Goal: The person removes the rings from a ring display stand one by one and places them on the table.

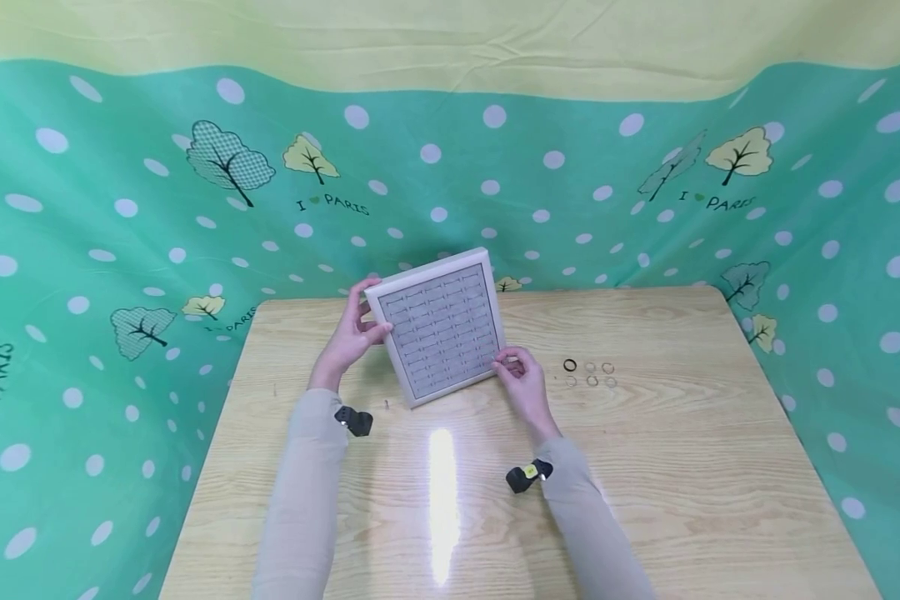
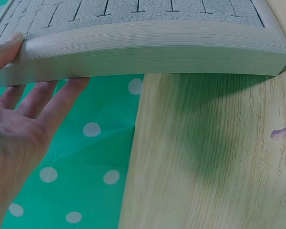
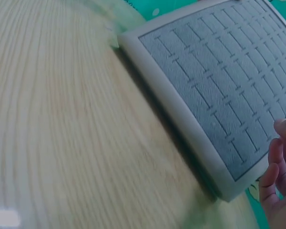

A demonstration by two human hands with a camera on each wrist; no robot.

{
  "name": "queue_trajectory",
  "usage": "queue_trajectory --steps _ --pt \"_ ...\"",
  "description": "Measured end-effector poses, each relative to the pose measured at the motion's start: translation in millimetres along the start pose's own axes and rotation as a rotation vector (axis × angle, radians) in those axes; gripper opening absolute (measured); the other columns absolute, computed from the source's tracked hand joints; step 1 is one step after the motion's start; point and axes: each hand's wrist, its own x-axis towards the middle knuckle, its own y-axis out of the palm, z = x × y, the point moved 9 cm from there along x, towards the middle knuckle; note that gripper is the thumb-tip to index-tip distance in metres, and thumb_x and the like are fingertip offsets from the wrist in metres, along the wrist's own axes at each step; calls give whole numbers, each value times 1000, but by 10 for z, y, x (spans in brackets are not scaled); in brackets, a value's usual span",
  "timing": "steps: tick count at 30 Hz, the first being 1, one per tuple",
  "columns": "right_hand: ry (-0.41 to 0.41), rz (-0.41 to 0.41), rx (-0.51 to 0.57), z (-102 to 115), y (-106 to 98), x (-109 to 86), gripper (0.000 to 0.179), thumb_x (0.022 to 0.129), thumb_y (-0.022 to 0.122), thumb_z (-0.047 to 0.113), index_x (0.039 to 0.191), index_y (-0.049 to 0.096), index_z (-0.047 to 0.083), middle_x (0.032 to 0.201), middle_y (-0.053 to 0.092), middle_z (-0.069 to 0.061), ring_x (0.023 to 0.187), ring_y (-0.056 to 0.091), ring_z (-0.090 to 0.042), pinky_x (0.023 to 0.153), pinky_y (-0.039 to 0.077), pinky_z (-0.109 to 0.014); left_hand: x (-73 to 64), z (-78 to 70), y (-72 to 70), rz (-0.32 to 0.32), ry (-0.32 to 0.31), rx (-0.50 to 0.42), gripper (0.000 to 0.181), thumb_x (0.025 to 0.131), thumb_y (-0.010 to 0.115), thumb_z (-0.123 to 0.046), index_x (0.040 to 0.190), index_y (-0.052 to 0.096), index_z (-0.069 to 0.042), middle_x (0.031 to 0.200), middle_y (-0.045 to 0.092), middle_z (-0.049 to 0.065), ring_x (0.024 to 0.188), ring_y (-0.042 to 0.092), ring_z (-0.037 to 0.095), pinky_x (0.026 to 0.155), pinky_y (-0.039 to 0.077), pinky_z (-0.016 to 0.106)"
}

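Note:
A square ring display tray (image 1: 441,332), with a pale frame and grey slotted insert, stands tilted up on the table, its slotted face turned toward me. My left hand (image 1: 351,337) grips its upper left side, thumb on the front and fingers behind, as the left wrist view shows at the tray's frame (image 2: 148,40). At the lower right corner is my right hand (image 1: 523,387), its thumb and curled fingers close together at the slots. In the right wrist view, part of that hand (image 3: 282,167) is cut off; whether anything small sits between the fingertips cannot be seen.
Several rings lie in two rows right of the tray, including a black ring (image 1: 570,365). A small purplish object (image 2: 282,132) lies on the wooden table (image 1: 682,467) near the tray's lower left. Behind hangs a green dotted curtain (image 1: 390,183).

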Motion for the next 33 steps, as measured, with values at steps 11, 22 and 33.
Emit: queue_trajectory --steps 11,22,33 --pt "87 -57 -93 -336 -382 -16 13 88 66 0 100 62 -1 104 58 -13 82 56 -25 66 49 -20 8 20 -3 -4 -11 8 82 85 52 21 145 27 -29 131 44 26 106 55 51 76 57 48" --pt "53 -95 -135 -439 -706 -117 12 85 69 1 96 63 1 103 59 -10 81 56 -19 69 49 -22 -1 -9 6 -4 -9 4 82 83 52 21 146 26 -24 131 44 27 105 55 52 77 57 48" --pt "75 -106 -171 -298 -1162 -228 19 86 66 -7 103 60 -12 108 56 -23 82 54 -20 68 47 -15 2 -15 2 -11 -16 11 82 83 53 20 147 25 -23 132 44 27 105 54 52 77 57 48"
